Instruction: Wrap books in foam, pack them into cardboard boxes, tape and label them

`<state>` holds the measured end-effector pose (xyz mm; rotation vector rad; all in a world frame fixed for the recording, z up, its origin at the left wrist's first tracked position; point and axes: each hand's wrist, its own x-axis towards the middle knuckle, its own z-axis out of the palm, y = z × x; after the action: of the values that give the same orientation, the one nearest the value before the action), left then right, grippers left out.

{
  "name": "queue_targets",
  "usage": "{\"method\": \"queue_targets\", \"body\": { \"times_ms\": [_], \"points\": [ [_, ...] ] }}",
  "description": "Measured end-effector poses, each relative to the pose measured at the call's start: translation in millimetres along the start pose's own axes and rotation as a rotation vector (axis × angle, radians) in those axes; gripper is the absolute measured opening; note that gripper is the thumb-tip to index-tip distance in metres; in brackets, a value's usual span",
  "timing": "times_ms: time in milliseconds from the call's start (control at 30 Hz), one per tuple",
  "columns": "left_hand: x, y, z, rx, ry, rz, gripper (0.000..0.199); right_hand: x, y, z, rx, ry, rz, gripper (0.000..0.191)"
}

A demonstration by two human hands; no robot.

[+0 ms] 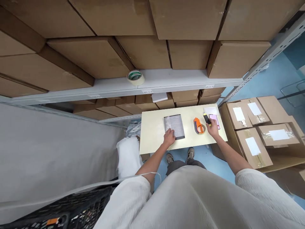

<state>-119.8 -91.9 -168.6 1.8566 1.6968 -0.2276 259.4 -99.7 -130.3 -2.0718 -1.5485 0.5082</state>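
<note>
On the cream tabletop (152, 127) lies a flat grey printed packet (176, 125) with dark edges. My left hand (169, 137) rests on its lower left part, fingers spread. Toward the table's right end, my right hand (213, 128) has its fingers closed on the lower end of a black and yellow marker (206, 119). A phone (215, 120) with a lit pink screen lies just beside that hand, partly covered by it. Between my hands sits an orange tape dispenser (198, 126) with a roll of tape.
Cardboard boxes fill the shelves ahead, with a masking tape roll (135, 77) on the shelf edge (176, 83). Right of the table, a large carton holds several labelled boxes (254, 146). White wrapping (128, 157) and a black crate (78, 206) are at the left.
</note>
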Motion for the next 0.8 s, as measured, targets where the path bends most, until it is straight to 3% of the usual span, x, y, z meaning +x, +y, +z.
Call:
{"method": "queue_targets", "body": {
  "times_ms": [100, 200, 333, 467, 567, 633, 733, 800],
  "points": [
    [-0.4, 3.7, -4.0, 0.001, 0.023, -0.001, 0.060, 42.0, -59.1, -25.6, -0.018, 0.093, -0.396, 0.050],
    [-0.5, 8.1, -7.6, -0.009, 0.055, -0.020, 0.064, 110.3, -135.2, -54.2, -0.115, 0.159, -0.627, 0.053],
    [-6.0, 10.1, -9.8, -0.038, 0.080, -0.073, 0.064, 197.2, -208.1, -72.7, -0.178, 0.111, -0.727, 0.045],
    [-19.0, 1.1, -8.9, -0.083, 0.115, -0.115, 0.062, 241.9, -224.4, -66.7, -0.193, 0.069, -0.722, 0.037],
    [-29.6, -11.7, -7.7, -0.103, 0.118, -0.149, 0.059, 250.0, -221.4, -64.9, -0.139, 0.089, -0.751, 0.036],
    [-35.1, -20.7, -6.9, -0.109, 0.102, -0.163, 0.058, 241.5, -219.6, -65.0, -0.105, 0.126, -0.770, 0.036],
    [-38.7, -31.1, -5.9, -0.129, 0.072, -0.162, 0.058, 200.2, -213.2, -50.0, -0.019, 0.141, -0.775, 0.035],
    [-37.5, -34.9, -5.3, -0.147, 0.062, -0.145, 0.057, 154.4, -202.1, -22.1, 0.083, 0.023, -0.755, 0.033]
  ]
}}
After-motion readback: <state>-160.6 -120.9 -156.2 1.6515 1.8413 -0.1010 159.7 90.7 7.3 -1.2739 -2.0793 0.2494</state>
